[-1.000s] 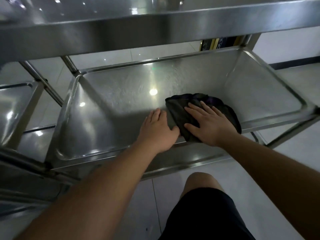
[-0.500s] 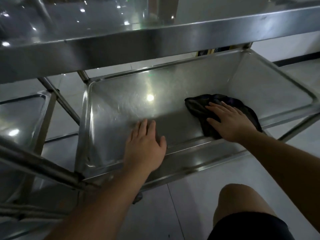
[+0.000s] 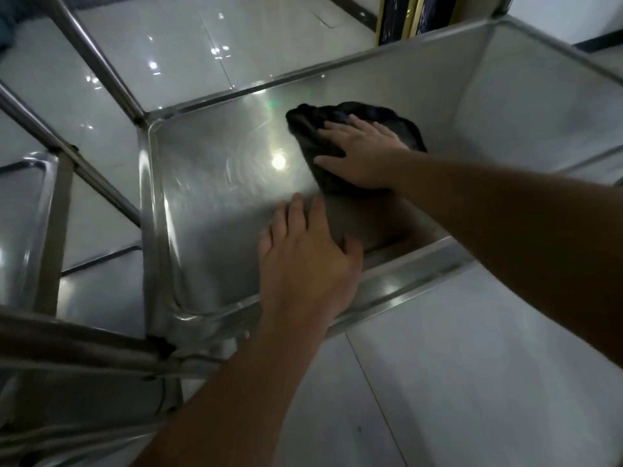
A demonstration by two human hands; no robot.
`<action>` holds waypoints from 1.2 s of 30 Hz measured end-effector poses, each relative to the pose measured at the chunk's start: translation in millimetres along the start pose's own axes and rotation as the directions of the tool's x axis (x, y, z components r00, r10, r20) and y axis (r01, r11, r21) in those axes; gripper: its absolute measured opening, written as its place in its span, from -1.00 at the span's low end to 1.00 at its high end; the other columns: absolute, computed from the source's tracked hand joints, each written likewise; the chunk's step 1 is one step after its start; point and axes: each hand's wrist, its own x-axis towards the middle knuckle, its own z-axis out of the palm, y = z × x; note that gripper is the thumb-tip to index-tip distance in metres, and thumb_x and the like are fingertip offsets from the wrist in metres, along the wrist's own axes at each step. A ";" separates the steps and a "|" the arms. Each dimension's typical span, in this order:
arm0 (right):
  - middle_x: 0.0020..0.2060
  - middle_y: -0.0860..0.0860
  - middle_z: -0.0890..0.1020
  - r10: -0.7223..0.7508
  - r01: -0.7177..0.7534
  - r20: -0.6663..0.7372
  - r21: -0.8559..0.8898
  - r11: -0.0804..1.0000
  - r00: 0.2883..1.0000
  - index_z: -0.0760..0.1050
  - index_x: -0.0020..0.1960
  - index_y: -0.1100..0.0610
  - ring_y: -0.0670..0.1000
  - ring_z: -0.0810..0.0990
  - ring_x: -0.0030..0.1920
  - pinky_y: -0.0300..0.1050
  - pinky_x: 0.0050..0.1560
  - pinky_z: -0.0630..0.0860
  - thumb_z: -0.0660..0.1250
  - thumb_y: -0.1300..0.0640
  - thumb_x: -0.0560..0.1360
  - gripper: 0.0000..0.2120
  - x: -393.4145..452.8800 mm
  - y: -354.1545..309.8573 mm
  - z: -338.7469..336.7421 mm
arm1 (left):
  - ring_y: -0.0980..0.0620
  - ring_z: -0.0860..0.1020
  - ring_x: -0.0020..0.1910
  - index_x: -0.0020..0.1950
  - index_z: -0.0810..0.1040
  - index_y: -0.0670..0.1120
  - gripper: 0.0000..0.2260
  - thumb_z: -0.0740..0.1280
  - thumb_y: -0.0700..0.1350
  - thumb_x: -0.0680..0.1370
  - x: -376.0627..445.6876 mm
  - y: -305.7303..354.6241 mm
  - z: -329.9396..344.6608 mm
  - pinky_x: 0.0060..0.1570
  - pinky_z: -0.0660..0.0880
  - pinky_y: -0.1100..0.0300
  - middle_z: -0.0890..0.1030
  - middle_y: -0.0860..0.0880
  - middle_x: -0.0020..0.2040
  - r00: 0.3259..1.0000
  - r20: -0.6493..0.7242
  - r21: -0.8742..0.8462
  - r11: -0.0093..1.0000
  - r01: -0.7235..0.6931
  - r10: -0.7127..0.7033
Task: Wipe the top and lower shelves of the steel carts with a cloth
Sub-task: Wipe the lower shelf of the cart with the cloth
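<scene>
Head view: lower shelf (image 3: 215,183) holds a dark cloth (image 3: 310,136) at one o'clock under the flat right hand (image 3: 362,156); left hand (image 3: 303,261) lies flat, fingers straight, at six.

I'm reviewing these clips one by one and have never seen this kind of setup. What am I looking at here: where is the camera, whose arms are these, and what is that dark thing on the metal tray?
There is no machine here: a person wears a wide-angle camera on the head, so you look down along their own bare arms. The metal tray is the lower shelf of a steel cart, a shallow basin with raised edges; the slanted tubes at left are cart legs, and glossy floor tiles lie beneath. The dark thing is a cloth, bunched on the shelf. The right hand lies flat on it with fingers spread, pressing it to the steel for wiping. The left hand holds nothing; it rests open over the shelf near its front edge, apart from the cloth, apparently as a brace.
</scene>
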 end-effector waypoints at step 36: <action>0.04 0.05 0.70 -0.573 0.537 -0.452 -0.219 0.815 0.684 0.63 0.21 0.07 0.20 0.61 0.08 0.23 -0.03 0.49 0.18 -0.08 0.67 -0.66 -171.5 45.4 48.4 | 0.06 0.47 0.24 0.46 0.50 -0.03 -0.61 0.27 -0.13 0.62 -33.6 16.3 1.0 0.05 0.18 0.59 0.48 -0.06 0.40 0.933 -0.360 -0.057 0.997 -0.042 0.019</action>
